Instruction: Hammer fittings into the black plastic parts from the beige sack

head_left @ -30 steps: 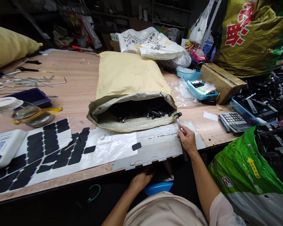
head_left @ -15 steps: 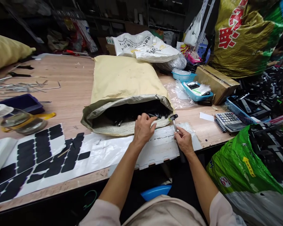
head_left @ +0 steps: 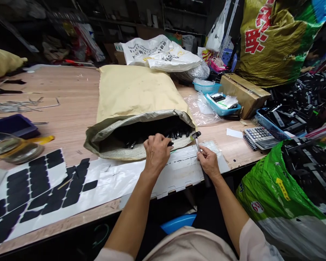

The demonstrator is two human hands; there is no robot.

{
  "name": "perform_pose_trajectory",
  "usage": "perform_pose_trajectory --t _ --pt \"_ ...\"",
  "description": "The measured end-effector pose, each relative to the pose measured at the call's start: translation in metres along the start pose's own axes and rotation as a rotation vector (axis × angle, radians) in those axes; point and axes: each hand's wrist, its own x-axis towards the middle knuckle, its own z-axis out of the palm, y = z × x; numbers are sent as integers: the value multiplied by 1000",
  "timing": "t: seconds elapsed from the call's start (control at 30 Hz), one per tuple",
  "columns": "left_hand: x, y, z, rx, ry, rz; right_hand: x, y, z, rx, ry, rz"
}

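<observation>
My right hand (head_left: 208, 160) is closed around the shaft of a small hammer (head_left: 197, 142), its dark metal head up and its black handle pointing down past the table edge. My left hand (head_left: 157, 154) is at the mouth of a yellowish woven sack (head_left: 141, 90), fingers curled, with a small black part (head_left: 170, 144) poking out beside the thumb. The sack lies on its side, its mouth facing me, and several black parts with shiny ends show inside. Under my hands lies a white board (head_left: 183, 170).
Sheets of black stickers (head_left: 39, 177) and a glass jug (head_left: 13, 148) lie at left. To the right are a calculator (head_left: 260, 136), blue baskets (head_left: 222, 108), a cardboard box (head_left: 241, 94) and a green bag (head_left: 271, 185) filled with black parts. Metal rods (head_left: 21, 105) lie far left.
My left hand has moved back from the sack's opening, slightly left, and now holds a small black part. The right hand keeps its hold on the hammer. The view has shifted slightly right.
</observation>
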Motion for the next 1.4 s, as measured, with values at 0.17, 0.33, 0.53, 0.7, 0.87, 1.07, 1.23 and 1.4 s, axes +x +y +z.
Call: perform_pose_trajectory --t 0.17,0.33,0.53,0.7,0.87,1.07,1.23,1.4 --pt "-45 0 -5 -99 -237 96 -1 -2 0 -15 -3 1" --pt "-62 -17 10 -221 -246 39 -2 -2 0 -11 3 2" --pt "-73 -38 16 -374 -122 -2 -5 2 -2 39 79 -44" --pt "-74 -38 17 -430 -115 -23 -32 -4 0 0 152 -131" --pt "-73 -35 15 -455 -137 -65 -81 -30 11 -114 -105 -186" --pt "-73 -34 15 -474 -139 -106 -104 -47 23 -286 -166 -449" --pt "-73 -36 15 -479 -141 -78 -105 -39 25 -358 -162 -547" --pt "-73 -37 14 -469 -165 -54 -105 -35 28 -407 -189 -531"
